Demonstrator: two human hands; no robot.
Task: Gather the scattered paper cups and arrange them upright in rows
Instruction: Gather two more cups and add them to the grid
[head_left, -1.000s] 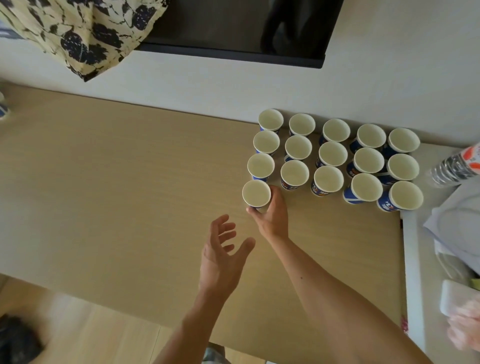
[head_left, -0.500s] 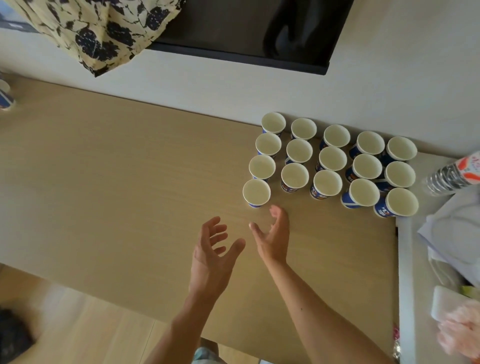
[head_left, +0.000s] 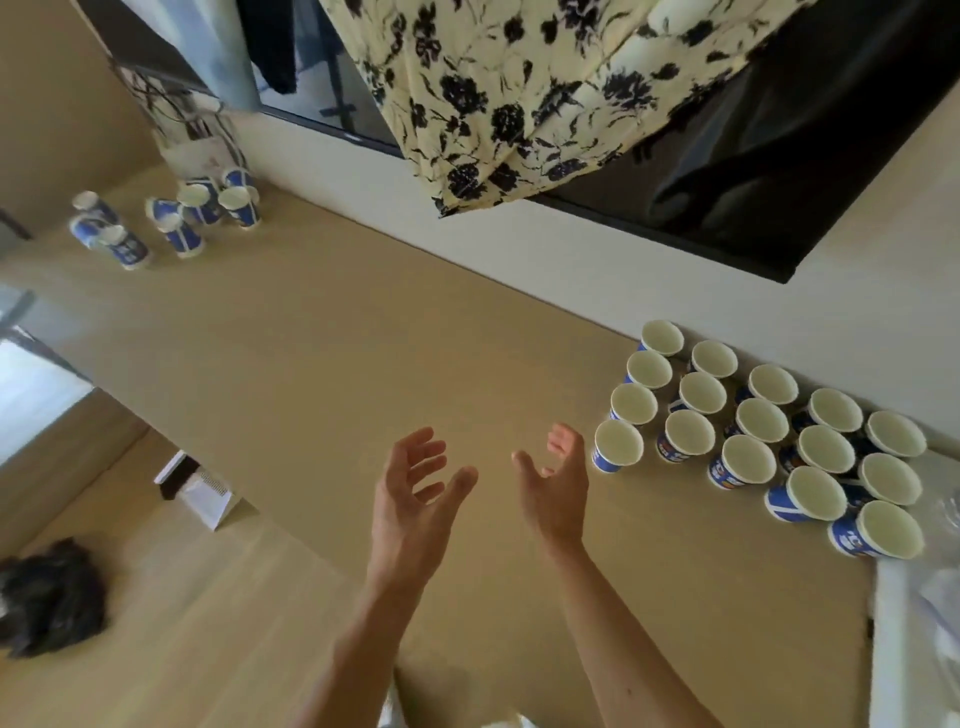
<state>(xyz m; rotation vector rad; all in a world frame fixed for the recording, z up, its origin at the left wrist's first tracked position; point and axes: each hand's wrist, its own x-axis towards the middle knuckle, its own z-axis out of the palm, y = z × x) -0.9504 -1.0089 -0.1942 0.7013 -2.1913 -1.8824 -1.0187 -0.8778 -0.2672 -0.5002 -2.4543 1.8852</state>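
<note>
Hazards at this stage stem from reach and from the light weight of the stock. Left grip (head_left: 410, 499) and right grip (head_left: 556, 493) both hover above the desk (head_left: 311, 374), each wide, fingers spread and loosely bent, holding nothing. Arranged cups (head_left: 758, 421) stand upright, mouths up, in a block against the wall at the right end of the desk. The corner cup (head_left: 618, 448) nearest the right grip stands alone as the start of a fresh row, just beside the fingertips but not touching them. Scattered cups (head_left: 171, 218) sit in a loose cluster at the far left end, well apart from both hands — too blurred to tell which stand and which lean.

Probable faults:
- Knock-over. The right forearm passes in front of the block. A careless swing toward the left cluster is likely to clip the corner cup and, since the cups stand nearly rim to rim, topple its neighbours.
- Crushing. Empty paper walls probably buckle under a hard pinch; a light hold around the body is advisable.
- Overreach. The cluster lies far off — stretching rather than stepping across risks sweeping cups over.
- Row drift. Placing the next cup out of line with the corner cup would skew the new row.
</note>
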